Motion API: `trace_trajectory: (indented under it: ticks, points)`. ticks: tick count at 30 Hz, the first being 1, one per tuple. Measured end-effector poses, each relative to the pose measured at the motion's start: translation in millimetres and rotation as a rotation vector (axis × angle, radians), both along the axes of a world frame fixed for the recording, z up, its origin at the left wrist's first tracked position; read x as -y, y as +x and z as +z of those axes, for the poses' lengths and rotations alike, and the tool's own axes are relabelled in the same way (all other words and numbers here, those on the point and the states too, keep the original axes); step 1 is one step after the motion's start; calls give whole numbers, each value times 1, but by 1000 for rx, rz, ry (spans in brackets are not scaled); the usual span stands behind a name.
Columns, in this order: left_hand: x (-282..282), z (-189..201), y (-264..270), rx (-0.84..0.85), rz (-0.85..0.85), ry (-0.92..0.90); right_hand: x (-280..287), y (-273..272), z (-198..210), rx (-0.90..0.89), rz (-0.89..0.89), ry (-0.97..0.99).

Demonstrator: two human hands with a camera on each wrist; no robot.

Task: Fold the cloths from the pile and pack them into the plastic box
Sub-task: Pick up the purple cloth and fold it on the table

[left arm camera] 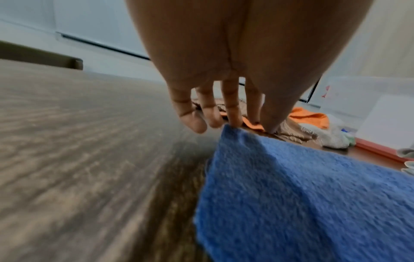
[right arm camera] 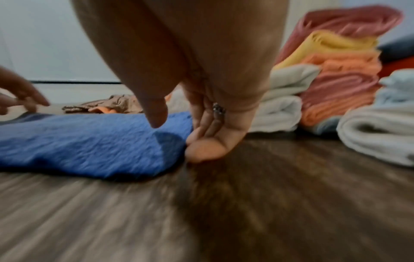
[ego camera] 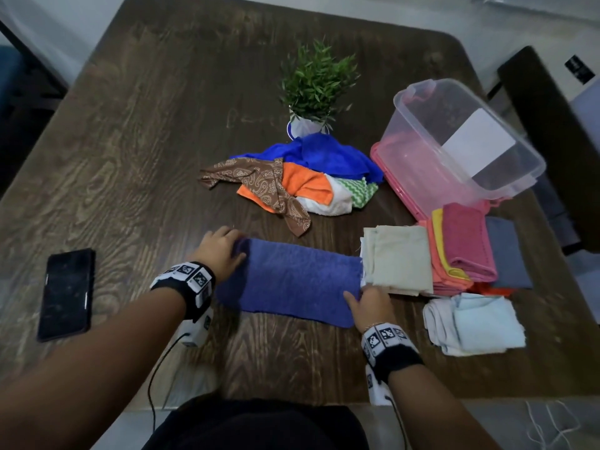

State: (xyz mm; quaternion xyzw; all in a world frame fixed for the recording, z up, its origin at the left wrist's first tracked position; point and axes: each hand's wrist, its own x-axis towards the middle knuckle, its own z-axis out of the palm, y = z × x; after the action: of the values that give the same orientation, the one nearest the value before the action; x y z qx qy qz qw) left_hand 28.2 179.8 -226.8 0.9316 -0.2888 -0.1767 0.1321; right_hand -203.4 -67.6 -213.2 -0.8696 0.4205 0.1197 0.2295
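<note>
A blue terry cloth (ego camera: pixel 292 280) lies folded into a long strip on the dark wooden table (ego camera: pixel 130 157). My left hand (ego camera: pixel 238 251) pinches its left far corner between thumb and fingers and lifts it slightly; the pinch shows in the left wrist view on the blue cloth (left arm camera: pixel 291 195). My right hand (ego camera: pixel 360 298) is at the strip's right end, with straight fingers (right arm camera: pixel 201 140) against the cloth's edge on the table and the thumb just above the blue cloth (right arm camera: pixel 89 145). The unfolded pile (ego camera: pixel 292 177) lies behind. The clear plastic box (ego camera: pixel 438 125) is tilted on a pink lid at the right.
Folded cloths lie to the right: a beige one (ego camera: pixel 399 258), a pink, yellow and orange stack (ego camera: pixel 464 245), a grey one (ego camera: pixel 506 251) and a light blue one (ego camera: pixel 480 323). A phone (ego camera: pixel 66 293) lies at the left. A potted plant (ego camera: pixel 311 89) stands behind the pile.
</note>
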Motion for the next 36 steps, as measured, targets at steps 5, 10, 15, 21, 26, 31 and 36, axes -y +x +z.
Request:
trace_trajectory:
  ticks: [5,10,15,21,26,31,36]
  points:
    - [7,-5,-14,-28,-57,178,-20,10,-9,77,-160,140]
    - [3,-9,-21,21,-166,101,-16,0,24,226,-256,211]
    - [16,-12,-46,-339,-244,-167,2,-9,53,366,-267,212]
    - [33,8,-61,-1027,389,-565,-48,27,50,427,73,321]
    - [35,-2,-66,-932,409,-486,-71,36,31,338,158,406]
    - [34,-6,-61,-606,304,-252,-45,19,21,163,81,209]
    - [29,-8,-63,-642,391,-229,-41,17,4,91,-16,202]
